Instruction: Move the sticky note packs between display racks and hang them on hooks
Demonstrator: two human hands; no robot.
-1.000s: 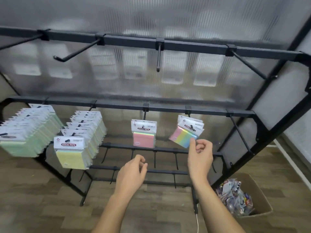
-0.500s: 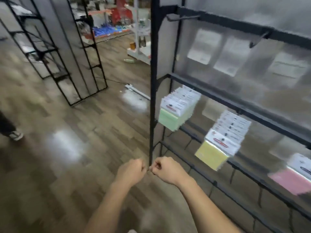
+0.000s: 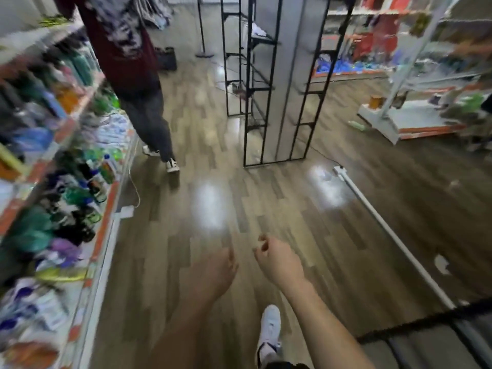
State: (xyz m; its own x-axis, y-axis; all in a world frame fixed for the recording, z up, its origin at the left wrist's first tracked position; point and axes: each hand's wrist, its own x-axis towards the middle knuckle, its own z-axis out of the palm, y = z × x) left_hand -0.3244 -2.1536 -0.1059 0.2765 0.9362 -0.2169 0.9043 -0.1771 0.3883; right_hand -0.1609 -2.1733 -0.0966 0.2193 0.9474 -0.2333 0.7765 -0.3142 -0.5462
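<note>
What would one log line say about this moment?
phase: walking the aisle | left hand: holds nothing | right hand: loosely curled, holds nothing | sticky packs: not visible | black rack: ahead

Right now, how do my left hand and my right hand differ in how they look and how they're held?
The left hand is smeared by motion blur, while the right hand is sharper. The left hand's fingers are too blurred to read, while the right hand's fingers curl loosely inward. The left hand sits slightly lower in the view than the right hand. Both hang over the wood floor, bare, holding nothing visible.
</note>
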